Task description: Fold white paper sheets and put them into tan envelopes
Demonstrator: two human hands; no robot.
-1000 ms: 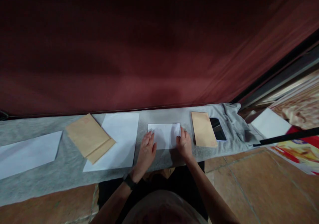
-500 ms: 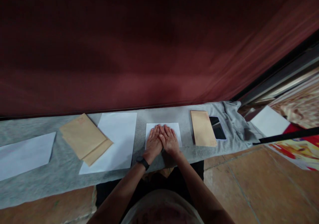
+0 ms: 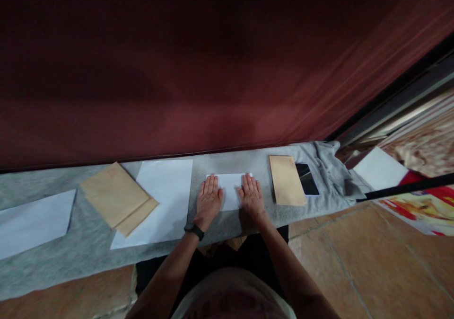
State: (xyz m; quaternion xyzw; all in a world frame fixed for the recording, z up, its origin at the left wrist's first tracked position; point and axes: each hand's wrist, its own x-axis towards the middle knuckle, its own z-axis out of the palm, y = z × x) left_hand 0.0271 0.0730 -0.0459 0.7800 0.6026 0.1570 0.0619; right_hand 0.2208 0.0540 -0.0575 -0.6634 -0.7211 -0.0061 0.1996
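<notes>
A small white sheet of paper [image 3: 230,191], which looks folded, lies flat on the grey cloth in front of me. My left hand [image 3: 209,198] rests flat over its left edge, fingers stretched out and pointing away from me. Over the right edge lies my right hand [image 3: 252,198], also flat, with its thumb toward the middle. The bare centre of the paper shows between the two hands. Neither hand grasps anything. A dark watch [image 3: 194,231] is on my left wrist.
Left of my hands, brown envelopes [image 3: 117,193] overlap a large white sheet [image 3: 170,196]. Another white paper [image 3: 35,222] lies farther left. To the right are a brown envelope stack [image 3: 287,181] and a phone [image 3: 308,179]. A dark red panel [image 3: 213,129] rises behind the cloth-covered surface [image 3: 88,257].
My hands were together at the paper's middle. They have slid apart, the left to the left edge and the right to the right edge, uncovering the centre.
</notes>
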